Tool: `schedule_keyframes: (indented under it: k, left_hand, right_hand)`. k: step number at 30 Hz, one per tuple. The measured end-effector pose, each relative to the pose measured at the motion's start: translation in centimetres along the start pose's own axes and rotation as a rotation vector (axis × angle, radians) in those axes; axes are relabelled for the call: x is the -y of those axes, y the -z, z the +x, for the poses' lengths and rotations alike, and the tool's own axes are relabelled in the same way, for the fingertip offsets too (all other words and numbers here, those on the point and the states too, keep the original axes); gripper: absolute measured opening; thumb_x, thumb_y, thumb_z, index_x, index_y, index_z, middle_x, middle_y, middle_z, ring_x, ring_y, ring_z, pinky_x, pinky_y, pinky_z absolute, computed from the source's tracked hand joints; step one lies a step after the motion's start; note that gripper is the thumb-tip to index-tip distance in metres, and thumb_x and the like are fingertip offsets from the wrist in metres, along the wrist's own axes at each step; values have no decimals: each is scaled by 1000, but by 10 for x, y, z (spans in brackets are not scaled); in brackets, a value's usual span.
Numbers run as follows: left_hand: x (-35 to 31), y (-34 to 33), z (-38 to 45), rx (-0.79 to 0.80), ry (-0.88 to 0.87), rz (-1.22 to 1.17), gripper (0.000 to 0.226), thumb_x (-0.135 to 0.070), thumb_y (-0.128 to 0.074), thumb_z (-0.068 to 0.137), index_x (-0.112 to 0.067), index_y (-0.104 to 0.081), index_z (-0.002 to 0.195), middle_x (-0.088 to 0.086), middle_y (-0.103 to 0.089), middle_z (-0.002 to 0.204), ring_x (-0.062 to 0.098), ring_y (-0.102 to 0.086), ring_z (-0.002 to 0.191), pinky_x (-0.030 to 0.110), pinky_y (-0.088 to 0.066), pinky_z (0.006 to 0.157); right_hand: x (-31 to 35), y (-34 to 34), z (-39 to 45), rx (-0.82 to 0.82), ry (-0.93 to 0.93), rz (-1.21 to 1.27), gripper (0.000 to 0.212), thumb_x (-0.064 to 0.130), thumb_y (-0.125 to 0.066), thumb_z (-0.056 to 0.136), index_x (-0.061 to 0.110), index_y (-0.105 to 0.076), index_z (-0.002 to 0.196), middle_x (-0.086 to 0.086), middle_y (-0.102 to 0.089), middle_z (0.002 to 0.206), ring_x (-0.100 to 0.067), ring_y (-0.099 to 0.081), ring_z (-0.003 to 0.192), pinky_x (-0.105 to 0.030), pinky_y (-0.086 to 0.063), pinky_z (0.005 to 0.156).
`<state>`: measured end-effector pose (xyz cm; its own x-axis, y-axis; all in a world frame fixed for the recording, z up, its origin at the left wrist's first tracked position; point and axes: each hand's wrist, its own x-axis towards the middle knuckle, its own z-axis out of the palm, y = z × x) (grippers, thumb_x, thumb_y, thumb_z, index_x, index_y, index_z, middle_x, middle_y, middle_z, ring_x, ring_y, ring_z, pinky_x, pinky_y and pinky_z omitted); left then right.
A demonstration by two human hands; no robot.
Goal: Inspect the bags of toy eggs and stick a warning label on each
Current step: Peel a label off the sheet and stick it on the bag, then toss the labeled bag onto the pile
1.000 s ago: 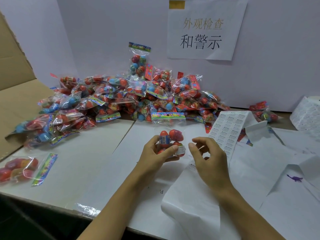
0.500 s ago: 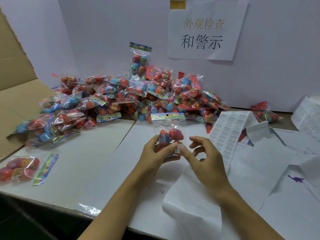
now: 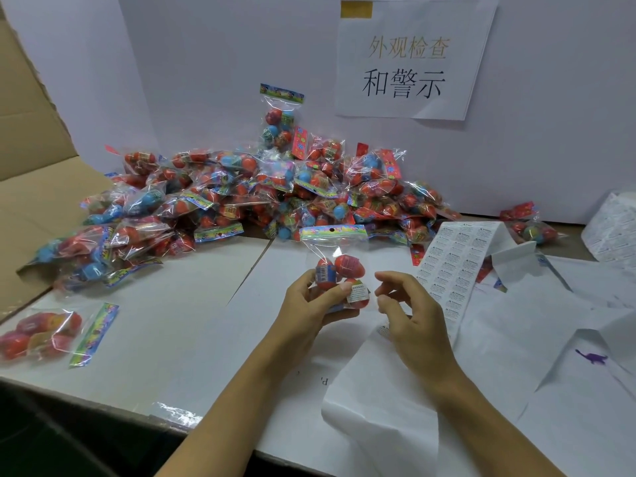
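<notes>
My left hand (image 3: 309, 306) grips a clear bag of red toy eggs (image 3: 339, 270) upright above the table, thumb across its front. A white warning label (image 3: 358, 292) sits on the bag's lower right. My right hand (image 3: 409, 315) hovers just right of the bag, fingers loosely curled, holding nothing and not touching the label. A strip of warning labels (image 3: 454, 266) lies to the right of my hands. A big pile of egg bags (image 3: 241, 197) fills the back of the table.
One bag of eggs (image 3: 44, 333) lies alone at the near left. A cardboard box flap (image 3: 31, 201) stands at the left. White backing paper (image 3: 378, 401) spreads under my right arm. Another label roll (image 3: 612, 228) sits far right. A paper sign (image 3: 413, 60) hangs on the wall.
My right hand pressed against the label on the bag half a second ago and has since drawn back a little to the right. The left hand keeps holding the bag.
</notes>
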<state>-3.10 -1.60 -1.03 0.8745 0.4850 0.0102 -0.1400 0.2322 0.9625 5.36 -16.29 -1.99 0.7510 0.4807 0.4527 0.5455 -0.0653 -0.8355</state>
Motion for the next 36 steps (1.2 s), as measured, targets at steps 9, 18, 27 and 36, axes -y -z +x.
schedule_keyframes:
  k: [9, 18, 27, 36]
  left_hand:
    - [5, 1, -1, 69, -17, 135, 49, -28, -81, 72, -31, -62, 118, -3, -77, 105, 18, -76, 101, 23, -59, 76]
    - [-2, -4, -8, 84, 7, 138, 23, -54, -64, 93, -40, -70, 111, -4, -77, 106, 18, -75, 103, 31, -62, 77]
    - [-1, -4, -8, 26, -50, 235, 22, -41, -57, 102, -38, -77, 107, -1, -76, 109, 17, -74, 101, 29, -60, 71]
    - [3, -2, -4, -43, -66, 170, 22, -38, -56, 104, -32, -76, 109, -5, -76, 101, 13, -74, 96, 25, -60, 70]
  right_hand:
    - [1, 1, 2, -28, -46, 53, 26, 15, -65, 96, 39, -61, 105, 12, -67, 93, -3, -64, 83, -14, -52, 64]
    - [3, 0, 6, -16, -159, 221, 34, 52, -70, 76, 30, -69, 102, 6, -70, 84, -6, -69, 76, -16, -52, 67]
    - [3, 3, 8, 18, -246, 339, 6, 18, -78, 86, 16, -82, 83, 8, -65, 83, -12, -68, 82, -20, -49, 66]
    - [13, 9, 8, 142, -393, 439, 34, 33, -79, 77, 19, -76, 108, -3, -77, 100, -19, -74, 85, -40, -56, 73]
